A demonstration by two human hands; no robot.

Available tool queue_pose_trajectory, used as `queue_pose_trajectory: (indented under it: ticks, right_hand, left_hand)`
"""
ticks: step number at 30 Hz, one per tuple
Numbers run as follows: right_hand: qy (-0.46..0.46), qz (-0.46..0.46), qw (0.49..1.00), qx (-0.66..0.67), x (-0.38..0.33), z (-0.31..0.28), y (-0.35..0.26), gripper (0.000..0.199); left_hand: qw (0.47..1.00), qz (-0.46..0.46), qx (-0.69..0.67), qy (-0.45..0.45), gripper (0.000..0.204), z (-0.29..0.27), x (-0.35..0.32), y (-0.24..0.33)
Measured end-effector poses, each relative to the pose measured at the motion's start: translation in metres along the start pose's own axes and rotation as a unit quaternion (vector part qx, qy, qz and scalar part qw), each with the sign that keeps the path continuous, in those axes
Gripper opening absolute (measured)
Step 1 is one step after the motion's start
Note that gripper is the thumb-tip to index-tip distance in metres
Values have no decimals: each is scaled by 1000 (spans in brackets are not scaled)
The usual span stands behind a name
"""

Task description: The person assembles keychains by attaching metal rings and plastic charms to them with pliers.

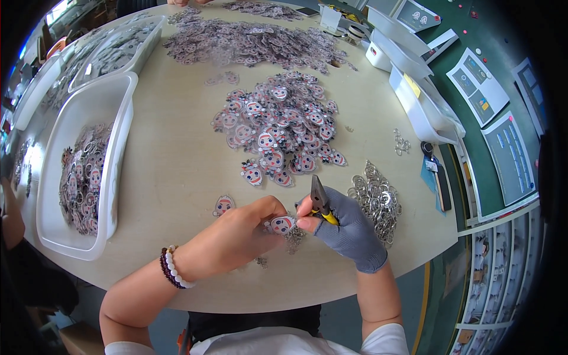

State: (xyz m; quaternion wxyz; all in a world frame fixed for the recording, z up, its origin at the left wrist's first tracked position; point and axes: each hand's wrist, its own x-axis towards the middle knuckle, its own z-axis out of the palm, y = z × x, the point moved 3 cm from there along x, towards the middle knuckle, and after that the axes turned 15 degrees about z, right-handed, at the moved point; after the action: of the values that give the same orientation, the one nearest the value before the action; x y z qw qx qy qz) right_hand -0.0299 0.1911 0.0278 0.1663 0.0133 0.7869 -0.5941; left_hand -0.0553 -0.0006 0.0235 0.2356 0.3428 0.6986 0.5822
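Between the fingers of my left hand (pixel 239 236) is a flat clear-edged charm (pixel 280 224) printed with a cartoon face. My right hand (pixel 352 231), in a grey fingerless glove, grips a pair of pliers (pixel 320 198) with yellow-and-black handles, jaws pointing up and away. Its thumb and fingertip also reach the charm's right edge. Just below lies a small pile of metal findings (pixel 294 239), partly hidden by my hands. One loose charm (pixel 223 205) rests beyond my left wrist. A heap of metal key rings (pixel 377 204) sits right of the glove.
A big pile of charms (pixel 284 127) lies ahead, with a wider spread (pixel 248 41) behind it. On the left stands a white plastic bin (pixel 121 154) of finished-looking charms with rings. White trays (pixel 414 100) line the right edge. Another person's arm (pixel 12 213) shows far left.
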Motion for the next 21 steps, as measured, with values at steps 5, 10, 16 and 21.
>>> queue_pose_trajectory:
  ticks: [5,10,16,21]
  right_hand:
    - [-22,-30,999,11,0,0,3,11]
    - [57,-94,994,12,-5,22,6,16]
    - [142,-156,976,-51,-12,25,-9,13]
    - [271,-65,880,-384,-18,-37,-8,18]
  left_hand:
    - [999,11,25,-41,19,0,0,-2]
    - [948,252,185,56,25,6,-3,6]
    - [980,145,80,106,16,13,-5,4]
    - [983,76,-18,164,13,3,-8,1]
